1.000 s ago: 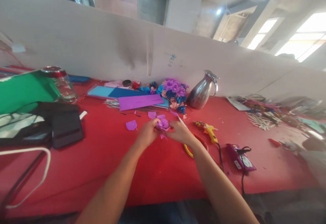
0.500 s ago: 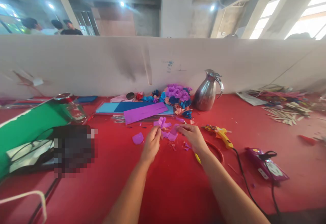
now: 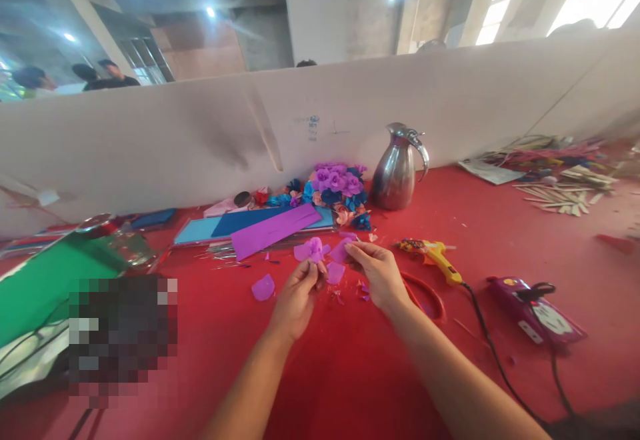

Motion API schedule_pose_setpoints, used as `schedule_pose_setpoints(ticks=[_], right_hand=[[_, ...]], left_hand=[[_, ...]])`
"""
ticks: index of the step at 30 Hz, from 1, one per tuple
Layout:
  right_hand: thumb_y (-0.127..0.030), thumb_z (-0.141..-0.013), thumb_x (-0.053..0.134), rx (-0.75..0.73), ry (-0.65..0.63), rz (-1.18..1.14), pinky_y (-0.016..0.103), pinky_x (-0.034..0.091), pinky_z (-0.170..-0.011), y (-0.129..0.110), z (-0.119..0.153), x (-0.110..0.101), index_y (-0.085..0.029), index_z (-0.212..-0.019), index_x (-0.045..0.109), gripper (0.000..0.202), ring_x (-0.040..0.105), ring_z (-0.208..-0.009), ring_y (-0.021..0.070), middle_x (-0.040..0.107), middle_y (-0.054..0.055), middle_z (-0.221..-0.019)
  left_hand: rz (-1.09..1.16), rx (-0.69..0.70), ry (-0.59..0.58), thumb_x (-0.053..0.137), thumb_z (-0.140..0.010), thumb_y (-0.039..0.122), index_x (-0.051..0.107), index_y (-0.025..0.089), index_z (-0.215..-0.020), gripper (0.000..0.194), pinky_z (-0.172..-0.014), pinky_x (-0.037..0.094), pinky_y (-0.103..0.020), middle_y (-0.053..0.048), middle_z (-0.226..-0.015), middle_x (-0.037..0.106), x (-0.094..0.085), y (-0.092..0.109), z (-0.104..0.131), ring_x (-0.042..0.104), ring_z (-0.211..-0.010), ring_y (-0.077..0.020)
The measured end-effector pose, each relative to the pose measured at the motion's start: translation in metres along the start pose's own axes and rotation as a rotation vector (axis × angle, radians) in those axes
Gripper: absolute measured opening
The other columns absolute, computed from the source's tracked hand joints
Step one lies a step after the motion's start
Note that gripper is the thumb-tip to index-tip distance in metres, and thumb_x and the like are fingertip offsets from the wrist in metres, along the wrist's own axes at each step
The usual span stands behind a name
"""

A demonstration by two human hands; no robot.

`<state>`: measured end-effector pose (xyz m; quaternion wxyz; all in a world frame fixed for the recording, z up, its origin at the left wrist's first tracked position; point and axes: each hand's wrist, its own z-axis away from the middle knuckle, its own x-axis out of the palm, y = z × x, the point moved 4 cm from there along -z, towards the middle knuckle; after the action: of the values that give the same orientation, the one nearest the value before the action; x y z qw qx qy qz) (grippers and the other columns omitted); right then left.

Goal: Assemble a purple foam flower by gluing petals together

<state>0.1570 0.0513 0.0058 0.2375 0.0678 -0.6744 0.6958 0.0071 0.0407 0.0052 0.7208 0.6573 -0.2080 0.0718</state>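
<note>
My left hand (image 3: 299, 293) is closed in a pinch below a small purple paper flower (image 3: 315, 249), holding it upright; its stem is hidden by the fingers. To the right, my right hand (image 3: 379, 273) pinches a loose purple paper petal (image 3: 341, 251) between thumb and fingers, a little apart from the flower. Another cut petal (image 3: 263, 287) lies on the red table left of my left hand, and one more piece (image 3: 335, 273) lies between the hands. Behind them a purple paper strip (image 3: 276, 231) rests across blue sheets (image 3: 235, 222).
A bunch of paper flowers (image 3: 336, 187) and a steel jug (image 3: 395, 173) stand by the white partition. On the right are a yellow glue gun (image 3: 443, 261), red-handled scissors (image 3: 425, 297), a purple power socket (image 3: 537, 313) and wooden sticks (image 3: 563, 197). A green board (image 3: 55, 280) lies left.
The view has tilted and turned slightly to the right. My left hand has turned the flower a little, and its petals now look more gathered. The petal stays in my right hand.
</note>
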Motion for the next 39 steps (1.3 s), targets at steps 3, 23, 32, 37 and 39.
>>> schedule_pose_setpoints(ticks=[3,23,32,37,39], right_hand=[[-0.041,-0.057,0.079,-0.002,0.005,-0.016,0.025,0.046,-0.058,-0.001,0.003,0.002,-0.016,-0.072,0.075,0.029,0.059,-0.058,0.0119,0.070,0.003,-0.064],[-0.037,-0.068,0.073,-0.048,-0.009,-0.012,0.026,0.053,-0.062,0.011,0.014,0.016,-0.016,-0.073,0.065,0.023,0.064,-0.060,0.0136,0.069,0.001,-0.066],[-0.037,-0.073,0.070,-0.077,-0.024,0.021,0.025,0.051,-0.060,0.009,0.019,0.018,-0.017,-0.074,0.063,0.021,0.063,-0.061,0.0134,0.068,0.001,-0.067],[-0.035,-0.074,0.069,-0.061,-0.048,-0.029,0.025,0.052,-0.057,0.008,0.021,0.019,-0.018,-0.073,0.061,0.019,0.062,-0.057,0.0128,0.064,-0.001,-0.062],[-0.035,-0.074,0.070,-0.054,-0.046,-0.034,0.026,0.053,-0.058,0.008,0.021,0.019,-0.018,-0.073,0.061,0.020,0.062,-0.058,0.0132,0.065,-0.001,-0.063]], left_hand=[[0.114,-0.030,0.052,0.077,-0.067,0.042,0.062,0.016,-0.069,0.030,-0.064,0.037,-0.022,0.001,-0.071,0.050,-0.005,-0.012,-0.001,0.042,-0.067,-0.0098],[0.248,-0.066,0.119,0.084,-0.060,0.028,0.070,0.017,-0.070,0.021,-0.074,0.042,-0.022,0.002,-0.071,0.062,-0.005,-0.026,-0.007,0.054,-0.073,-0.0091],[0.159,-0.032,0.093,0.080,-0.065,0.033,0.072,0.019,-0.080,0.023,-0.074,0.041,-0.025,0.000,-0.079,0.064,-0.003,-0.025,-0.007,0.052,-0.075,-0.0103],[0.087,0.001,0.072,0.076,-0.071,0.035,0.070,0.019,-0.075,0.017,-0.075,0.039,-0.026,0.001,-0.073,0.060,-0.006,-0.028,-0.008,0.050,-0.073,-0.0109],[0.049,0.018,0.057,0.074,-0.073,0.036,0.069,0.020,-0.074,0.017,-0.078,0.039,-0.027,0.001,-0.074,0.061,-0.005,-0.028,-0.008,0.050,-0.075,-0.0116]])
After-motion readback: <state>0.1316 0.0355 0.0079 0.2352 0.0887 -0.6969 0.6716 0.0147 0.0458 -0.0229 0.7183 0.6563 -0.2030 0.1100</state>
